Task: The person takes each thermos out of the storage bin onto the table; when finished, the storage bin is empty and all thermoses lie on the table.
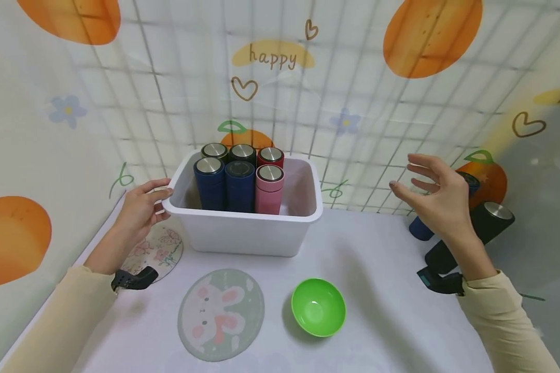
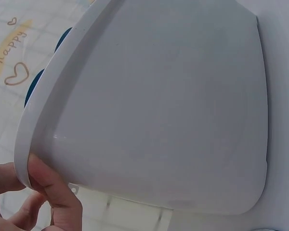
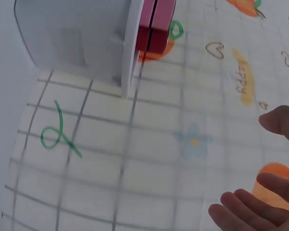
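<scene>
My left hand [image 1: 140, 208] grips the left end of a white plastic bin's rim, its fingers bent around the lip in the left wrist view. The white bin [image 1: 247, 233] sits against the back curtain with several thermos bottles upright in its left and middle part. In the front row are two navy bottles, one of them a navy bottle [image 1: 210, 184] with a steel lid, and a pink bottle [image 1: 269, 194]. A red bottle [image 1: 270, 155] and darker ones stand behind. My right hand [image 1: 441, 194] is raised in the air to the right, fingers spread, holding nothing.
Behind the right forearm are a black bottle [image 1: 483, 228], tilted, and a blue bottle [image 1: 420, 228], partly hidden. A green bowl [image 1: 318, 307] and a round rabbit mat [image 1: 221, 314] lie in front of the bin. A flowered round mat [image 1: 161, 251] is under the left forearm.
</scene>
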A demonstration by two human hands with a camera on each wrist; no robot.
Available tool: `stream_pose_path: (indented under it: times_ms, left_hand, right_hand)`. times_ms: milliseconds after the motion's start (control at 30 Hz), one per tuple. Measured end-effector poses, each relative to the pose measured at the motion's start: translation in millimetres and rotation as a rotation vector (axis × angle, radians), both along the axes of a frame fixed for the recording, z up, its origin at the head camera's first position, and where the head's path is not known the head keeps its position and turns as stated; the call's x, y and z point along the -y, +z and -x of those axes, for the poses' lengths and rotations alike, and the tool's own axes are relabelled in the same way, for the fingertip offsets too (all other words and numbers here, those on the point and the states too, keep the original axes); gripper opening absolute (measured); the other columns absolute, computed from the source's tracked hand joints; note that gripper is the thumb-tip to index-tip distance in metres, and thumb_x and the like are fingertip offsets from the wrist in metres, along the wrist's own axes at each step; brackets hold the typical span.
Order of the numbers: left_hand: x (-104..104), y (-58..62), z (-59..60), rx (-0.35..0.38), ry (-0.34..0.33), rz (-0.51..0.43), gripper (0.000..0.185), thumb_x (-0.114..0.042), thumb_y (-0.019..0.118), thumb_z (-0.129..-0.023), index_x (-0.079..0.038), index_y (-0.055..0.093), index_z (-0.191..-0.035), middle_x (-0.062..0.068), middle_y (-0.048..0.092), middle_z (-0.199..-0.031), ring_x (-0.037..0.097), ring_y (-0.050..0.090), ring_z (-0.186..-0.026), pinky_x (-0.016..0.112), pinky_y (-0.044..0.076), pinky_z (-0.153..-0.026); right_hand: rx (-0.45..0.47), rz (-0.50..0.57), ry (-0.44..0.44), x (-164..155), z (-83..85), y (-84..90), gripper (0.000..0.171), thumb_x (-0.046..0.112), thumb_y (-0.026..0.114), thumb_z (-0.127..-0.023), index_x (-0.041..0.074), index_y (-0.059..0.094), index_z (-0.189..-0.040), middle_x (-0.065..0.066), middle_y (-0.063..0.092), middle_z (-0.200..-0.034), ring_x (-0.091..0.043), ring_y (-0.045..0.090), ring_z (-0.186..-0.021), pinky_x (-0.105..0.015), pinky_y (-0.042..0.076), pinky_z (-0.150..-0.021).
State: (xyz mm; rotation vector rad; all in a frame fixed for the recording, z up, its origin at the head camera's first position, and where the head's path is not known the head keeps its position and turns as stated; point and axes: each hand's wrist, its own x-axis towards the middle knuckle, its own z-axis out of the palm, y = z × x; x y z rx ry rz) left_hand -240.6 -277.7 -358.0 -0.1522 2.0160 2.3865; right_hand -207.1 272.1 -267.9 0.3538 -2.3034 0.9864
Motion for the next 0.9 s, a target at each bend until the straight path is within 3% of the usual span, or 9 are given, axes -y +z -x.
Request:
stream_pose_path:
  times_ms: [233, 567, 900]
  left_hand:
    - [-1.1, -3.7, -0.3, -0.009, 0.006, -0.003, 0.044, -0.016, 0.065, -0.099, -0.005, 0.049, -0.139, 0.009, 0.047, -0.125, 0.017, 0.064, -0.084, 0.024, 0.055, -0.064]
    - [1.7, -1.8, -1.8, -0.017, 0.032, 0.006, 0.046, -0.018, 0.067, -0.098, -0.006, 0.049, -0.139, 0.007, 0.046, -0.126, 0.018, 0.063, -0.085, 0.024, 0.056, -0.064]
    - [-1.6, -3.6, -2.7, -0.036, 0.013, -0.010, 0.046, -0.015, 0.066, -0.098, -0.003, 0.048, -0.139, 0.009, 0.048, -0.125, 0.017, 0.064, -0.083, 0.023, 0.055, -0.063]
  right_hand:
    - [0.015, -0.006, 0.124, 30.9, 8.0, -10.9, 0.061, 0.009, 0.087, -0.078, 0.010, 0.062, -0.133, -0.006, 0.062, -0.131, -0.026, 0.062, -0.116, -0.017, 0.050, -0.087]
    - [0.067, 0.033, 0.256, 66.8, 23.2, -17.1, 0.058, 0.013, 0.085, -0.080, 0.007, 0.061, -0.133, -0.005, 0.062, -0.132, -0.024, 0.061, -0.118, -0.043, 0.054, -0.091]
    - [0.175, 0.081, 0.323, 95.5, 35.1, -25.4, 0.057, 0.019, 0.086, -0.080, 0.008, 0.062, -0.131, -0.006, 0.062, -0.131, -0.026, 0.061, -0.116, -0.044, 0.054, -0.090]
